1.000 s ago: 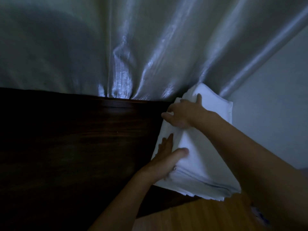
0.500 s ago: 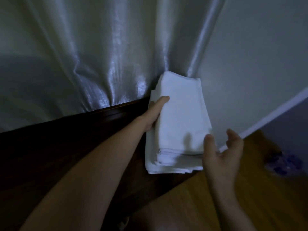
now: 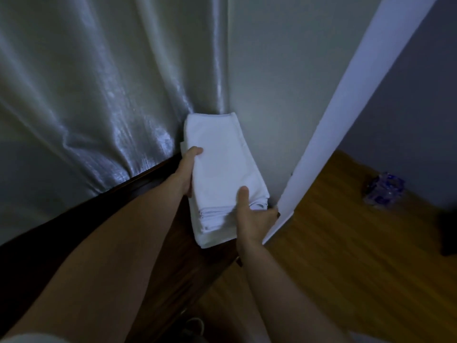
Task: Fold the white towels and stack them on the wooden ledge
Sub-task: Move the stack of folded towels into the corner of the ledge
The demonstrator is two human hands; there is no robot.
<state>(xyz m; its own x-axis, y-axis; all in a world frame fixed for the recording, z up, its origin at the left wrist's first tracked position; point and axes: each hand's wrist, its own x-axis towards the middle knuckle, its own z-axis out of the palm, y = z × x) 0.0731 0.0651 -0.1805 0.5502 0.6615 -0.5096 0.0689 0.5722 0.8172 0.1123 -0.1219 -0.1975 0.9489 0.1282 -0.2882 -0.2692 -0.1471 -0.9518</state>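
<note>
One stack [image 3: 223,174] of folded white towels sits on the dark wooden ledge [image 3: 148,179], at its right end, in the corner where the curtain [image 3: 94,95] meets the wall [image 3: 284,82]. The far end of the stack touches the curtain's foot; its right side lies against the wall. Folded edges show as thin layers at the near end, but they are too many and too fine to count. No container is in view.

Two hands hold the stack. The left hand [image 3: 184,173] grips its left side, thumb curled over the top towel, fingers hidden beneath or behind the cloth. The right hand [image 3: 252,216] clasps the near right corner, thumb pressed flat on top, fingers wrapped around the layered edges toward the wall.

A pale door frame [image 3: 346,107] runs just beside the stack on the right, its lower end near the right hand. Beyond it lies a wooden floor [image 3: 346,243], and on it, well apart from the ledge, one small blue-and-clear bundle [image 3: 384,191], too blurred to identify.
</note>
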